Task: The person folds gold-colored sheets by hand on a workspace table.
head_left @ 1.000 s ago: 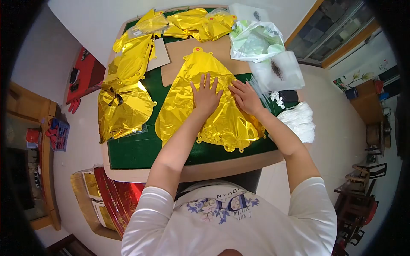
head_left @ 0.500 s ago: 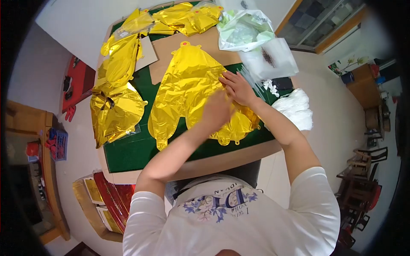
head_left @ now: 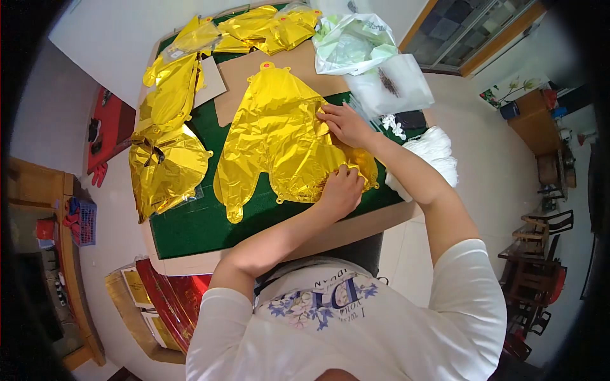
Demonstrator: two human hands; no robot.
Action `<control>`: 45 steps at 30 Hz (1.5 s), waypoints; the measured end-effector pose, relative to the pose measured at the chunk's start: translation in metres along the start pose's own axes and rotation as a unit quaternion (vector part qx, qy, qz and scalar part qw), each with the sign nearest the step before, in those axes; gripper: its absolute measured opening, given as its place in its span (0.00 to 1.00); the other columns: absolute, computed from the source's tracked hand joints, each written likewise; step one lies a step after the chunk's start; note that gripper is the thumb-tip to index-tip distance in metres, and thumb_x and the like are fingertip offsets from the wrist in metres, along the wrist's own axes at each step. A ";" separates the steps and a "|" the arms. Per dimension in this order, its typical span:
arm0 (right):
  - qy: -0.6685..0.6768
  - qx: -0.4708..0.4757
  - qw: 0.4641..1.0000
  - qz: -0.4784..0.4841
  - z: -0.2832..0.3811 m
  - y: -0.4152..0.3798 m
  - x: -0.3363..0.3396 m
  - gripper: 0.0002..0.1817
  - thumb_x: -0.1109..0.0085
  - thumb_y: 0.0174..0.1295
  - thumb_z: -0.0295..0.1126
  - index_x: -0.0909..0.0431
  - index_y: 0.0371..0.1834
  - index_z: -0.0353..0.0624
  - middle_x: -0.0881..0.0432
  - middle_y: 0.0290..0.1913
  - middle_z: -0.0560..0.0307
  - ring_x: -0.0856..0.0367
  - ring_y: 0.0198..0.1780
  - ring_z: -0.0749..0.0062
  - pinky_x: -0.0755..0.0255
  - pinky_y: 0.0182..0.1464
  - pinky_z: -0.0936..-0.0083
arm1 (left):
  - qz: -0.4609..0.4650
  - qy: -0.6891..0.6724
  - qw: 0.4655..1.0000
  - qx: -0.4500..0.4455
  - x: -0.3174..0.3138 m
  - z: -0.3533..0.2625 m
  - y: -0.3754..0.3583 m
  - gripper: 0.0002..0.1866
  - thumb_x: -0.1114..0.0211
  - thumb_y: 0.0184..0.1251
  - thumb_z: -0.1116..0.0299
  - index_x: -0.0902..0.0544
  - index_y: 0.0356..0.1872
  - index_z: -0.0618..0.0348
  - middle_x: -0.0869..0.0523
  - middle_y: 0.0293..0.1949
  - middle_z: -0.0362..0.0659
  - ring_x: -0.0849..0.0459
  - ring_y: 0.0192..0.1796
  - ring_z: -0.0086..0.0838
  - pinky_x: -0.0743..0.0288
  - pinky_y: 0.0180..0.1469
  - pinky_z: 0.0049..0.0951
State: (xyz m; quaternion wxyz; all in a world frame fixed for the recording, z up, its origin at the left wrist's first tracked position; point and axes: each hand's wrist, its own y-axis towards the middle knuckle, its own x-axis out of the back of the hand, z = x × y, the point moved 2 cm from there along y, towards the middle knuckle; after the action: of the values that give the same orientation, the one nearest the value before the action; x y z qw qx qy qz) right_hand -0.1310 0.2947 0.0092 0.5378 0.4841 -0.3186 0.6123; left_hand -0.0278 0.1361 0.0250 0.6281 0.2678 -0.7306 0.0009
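Observation:
A flat gold foil balloon (head_left: pixel 267 133), creased and partly folded over at its right side, lies across the table in front of me. My left hand (head_left: pixel 343 190) has its fingers curled onto the balloon's lower right edge and grips the foil there. Farther up, my right hand (head_left: pixel 348 126) rests on the right edge, its fingers stretched out over the foil. A tab with a red dot sits at the balloon's top. The foil under both palms is hidden.
More gold foil balloons (head_left: pixel 168 168) lie along the table's left and back edges. Cardboard (head_left: pixel 235 82) covers part of the green tabletop (head_left: pixel 190 228). At the right are a plastic bag (head_left: pixel 346 57), clear packaging (head_left: pixel 406 82) and a white string bundle (head_left: pixel 435 155).
My left hand has come down and toward me, onto the balloon's lower right edge. My right hand stays near the right edge. The whole view has shifted slightly.

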 end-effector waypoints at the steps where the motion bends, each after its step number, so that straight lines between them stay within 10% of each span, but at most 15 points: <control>1: -0.001 0.005 1.000 0.007 0.000 0.001 0.003 0.20 0.58 0.71 0.35 0.28 0.64 0.50 0.32 0.67 0.54 0.38 0.71 0.62 0.52 0.73 0.53 | -0.005 0.009 1.000 -0.002 -0.003 -0.001 0.001 0.14 0.34 0.52 0.62 0.21 0.37 0.56 0.23 0.41 0.45 0.24 0.47 0.39 0.25 0.41 0.35; 14: -0.022 -0.004 0.998 0.050 0.002 0.004 0.008 0.20 0.59 0.71 0.37 0.28 0.64 0.51 0.33 0.68 0.54 0.38 0.71 0.61 0.50 0.72 0.52 | -0.033 -0.012 0.998 0.043 -0.001 0.006 0.007 0.12 0.34 0.54 0.63 0.22 0.36 0.57 0.23 0.39 0.44 0.21 0.43 0.36 0.23 0.34 0.32; 19: 0.004 -0.006 0.999 0.032 0.012 0.000 0.010 0.20 0.57 0.70 0.36 0.28 0.63 0.50 0.33 0.68 0.53 0.39 0.71 0.59 0.50 0.72 0.51 | -0.073 0.000 0.992 0.104 0.005 0.053 0.009 0.16 0.36 0.60 0.57 0.21 0.42 0.57 0.20 0.43 0.46 0.21 0.48 0.41 0.24 0.46 0.40; 27: 0.013 -0.014 1.000 -0.011 0.012 -0.002 0.002 0.21 0.55 0.69 0.34 0.29 0.64 0.49 0.34 0.69 0.50 0.40 0.72 0.58 0.50 0.72 0.51 | 0.016 0.072 0.955 0.288 0.008 0.171 0.010 0.37 0.53 0.69 0.40 0.38 0.72 0.54 0.47 0.75 0.52 0.54 0.78 0.40 0.63 0.74 0.53; 45: 0.004 0.005 0.997 -0.080 0.014 -0.010 -0.007 0.21 0.51 0.66 0.31 0.27 0.63 0.49 0.33 0.68 0.53 0.39 0.72 0.60 0.48 0.72 0.54 | 0.007 0.047 0.964 0.262 -0.002 0.175 0.004 0.38 0.55 0.68 0.37 0.39 0.73 0.48 0.47 0.76 0.47 0.56 0.78 0.38 0.67 0.74 0.55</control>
State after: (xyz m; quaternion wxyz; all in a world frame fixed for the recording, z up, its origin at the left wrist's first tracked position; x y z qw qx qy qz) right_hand -0.1177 0.2814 0.0062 0.5836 0.5083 -0.2743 0.5707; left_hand -0.1892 0.0810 -0.0123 0.5693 0.4176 -0.6765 0.2095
